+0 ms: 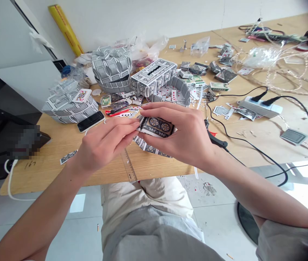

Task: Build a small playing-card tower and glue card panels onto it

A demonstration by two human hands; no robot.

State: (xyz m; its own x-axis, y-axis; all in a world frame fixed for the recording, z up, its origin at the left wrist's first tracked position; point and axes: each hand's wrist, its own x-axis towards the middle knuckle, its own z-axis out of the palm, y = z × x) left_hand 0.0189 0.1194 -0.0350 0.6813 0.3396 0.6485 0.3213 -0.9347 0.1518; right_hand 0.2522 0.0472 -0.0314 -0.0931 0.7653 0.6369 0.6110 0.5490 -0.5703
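Observation:
My right hand grips a small folded piece made of playing cards, patterned back facing up, just above the front edge of the wooden table. My left hand pinches the left end of the same piece between thumb and fingertips. Under it lies a chain of folded card pieces. A clear ruler lies on the table below my left hand.
Card-built boxes stand behind: a slotted rectangular one, a round one, another at left. A phone, loose cards, a power strip with black cables, a glue gun and plastic bags are around.

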